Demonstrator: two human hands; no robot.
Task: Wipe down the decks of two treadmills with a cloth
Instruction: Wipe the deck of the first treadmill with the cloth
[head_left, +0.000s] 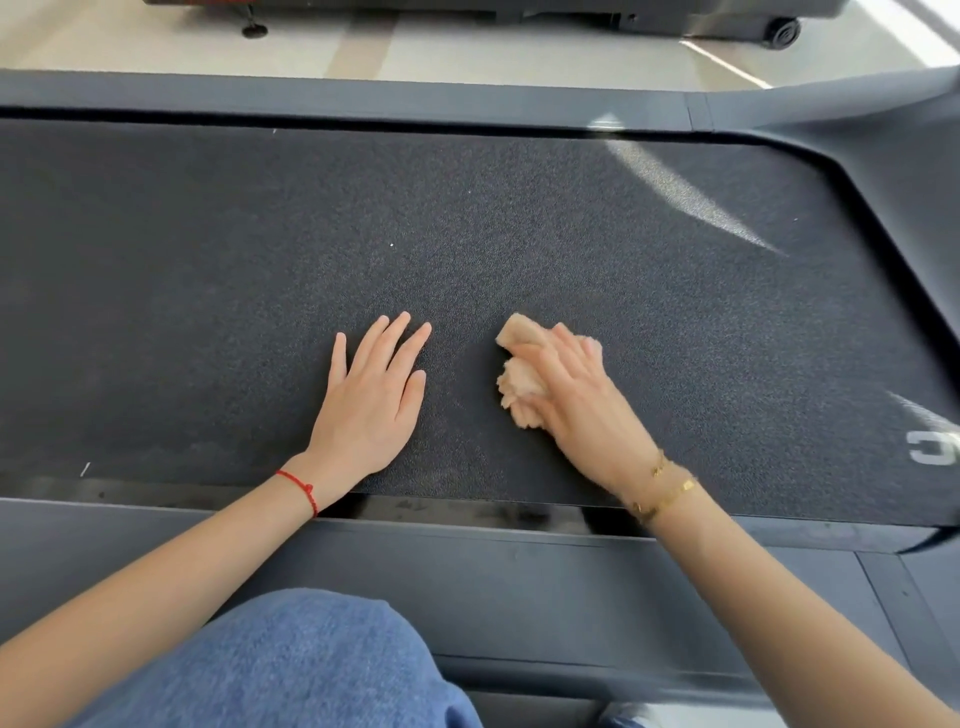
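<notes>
A bunched beige cloth (522, 387) lies on the dark treadmill belt (519, 223), pressed under the right hand (582, 405), whose fingers curl over it. The left hand (371, 400) rests flat just beside it, fingers spread. Grey side rails (467, 577) frame the belt; pale flooring (467, 47) lies beyond.

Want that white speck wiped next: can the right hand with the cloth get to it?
Probably yes: the speck lies on open belt, up-left of the right hand and cloth; nothing lies between.
</notes>
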